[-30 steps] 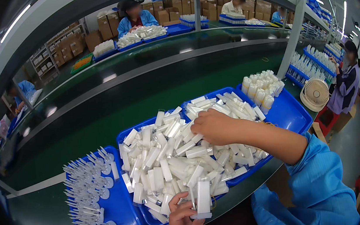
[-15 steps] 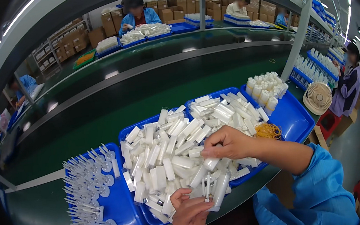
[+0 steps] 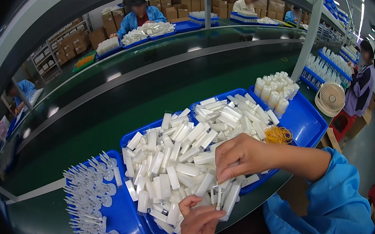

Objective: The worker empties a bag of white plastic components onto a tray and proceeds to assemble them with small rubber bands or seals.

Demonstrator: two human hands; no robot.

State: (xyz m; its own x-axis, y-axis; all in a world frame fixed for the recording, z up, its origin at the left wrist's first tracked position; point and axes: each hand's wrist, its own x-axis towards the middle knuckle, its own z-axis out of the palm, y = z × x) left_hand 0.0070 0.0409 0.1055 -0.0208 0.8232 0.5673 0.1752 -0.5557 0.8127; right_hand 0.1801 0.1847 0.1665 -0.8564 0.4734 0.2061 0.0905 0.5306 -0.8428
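My left hand is closed at the near edge of the middle tray, its thumb and fingertips pinching a small piece with slim white prongs that point up. Just above, my right hand is closed with its fingertips at the top of the prongs; what it pinches is mostly hidden by the fingers. A white block in a clear sleeve lies beside my left fingertips. Under both hands, many white blocks in clear wrappers are heaped in a blue tray.
At left, a blue tray holds rows of translucent pronged pieces. Another heaped tray adjoins on the right, then a blue tray with bundled white pieces and yellow rubber bands. A fan stands beyond. Co-workers sit across the green belt.
My right hand has moved down to the prongs in my left hand. The white block it pinched no longer shows in its fingers. My left hand has hardly moved.
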